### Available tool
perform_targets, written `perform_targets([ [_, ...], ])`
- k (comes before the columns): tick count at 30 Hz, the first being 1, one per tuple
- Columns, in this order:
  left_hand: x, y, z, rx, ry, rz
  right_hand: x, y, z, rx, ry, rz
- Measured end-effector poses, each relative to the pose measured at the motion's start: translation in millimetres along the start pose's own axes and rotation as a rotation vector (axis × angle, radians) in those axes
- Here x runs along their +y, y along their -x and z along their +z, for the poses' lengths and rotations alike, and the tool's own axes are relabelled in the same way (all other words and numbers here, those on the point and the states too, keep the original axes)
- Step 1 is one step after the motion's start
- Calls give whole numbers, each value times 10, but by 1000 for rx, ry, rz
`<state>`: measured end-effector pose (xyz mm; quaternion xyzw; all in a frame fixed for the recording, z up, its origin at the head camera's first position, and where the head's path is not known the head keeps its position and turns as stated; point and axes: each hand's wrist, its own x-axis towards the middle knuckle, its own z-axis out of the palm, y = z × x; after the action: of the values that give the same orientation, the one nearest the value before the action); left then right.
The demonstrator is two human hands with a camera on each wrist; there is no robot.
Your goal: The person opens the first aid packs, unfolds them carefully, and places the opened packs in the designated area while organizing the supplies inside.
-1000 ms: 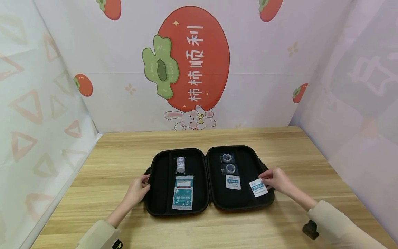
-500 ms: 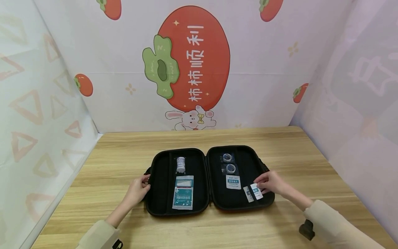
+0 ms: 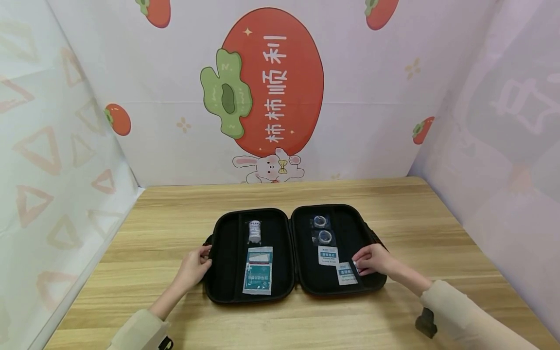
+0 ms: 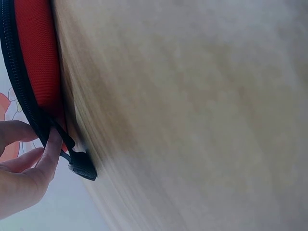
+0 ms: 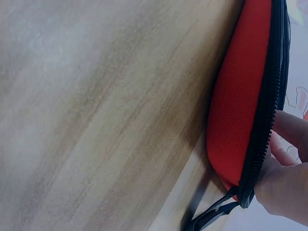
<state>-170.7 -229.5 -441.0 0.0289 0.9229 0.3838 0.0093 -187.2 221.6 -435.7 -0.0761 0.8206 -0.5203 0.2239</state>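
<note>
A zip case, black inside and red outside, lies spread open on the wooden table. My left hand grips its left edge, and in the left wrist view the fingers are at the zipper rim near a black tab. My right hand reaches into the right half and pinches the right end of a white-and-blue alcohol pad packet. A dark elastic band crosses that packet near the fingertips. Its lower left neighbour, a similar alcohol pad packet, lies flat, touching or nearly touching it.
Two wrapped tape rolls lie above the packets. In the left half are a small white bottle and a teal-and-white sachet. Bare wooden table surrounds the case, with printed cloth walls behind and beside it.
My right hand has moved left with the alcohol pad packet, which has turned straighter, slid beneath the dark band and come beside the other packet. The left hand has stayed on the case edge.
</note>
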Motion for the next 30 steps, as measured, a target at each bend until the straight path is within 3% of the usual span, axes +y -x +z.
perform_targets([
  [3, -3, 8, 0, 3, 2, -9, 11, -18, 15, 6, -3, 34],
  [10, -19, 2, 13, 4, 4, -12, 266, -140, 12, -14, -50, 0],
  [15, -15, 1, 16, 13, 0, -6, 111, -82, 91, 27, -30, 58],
  [30, -3, 7, 10, 19, -11, 10, 66, -85, 156, 10, -18, 32],
])
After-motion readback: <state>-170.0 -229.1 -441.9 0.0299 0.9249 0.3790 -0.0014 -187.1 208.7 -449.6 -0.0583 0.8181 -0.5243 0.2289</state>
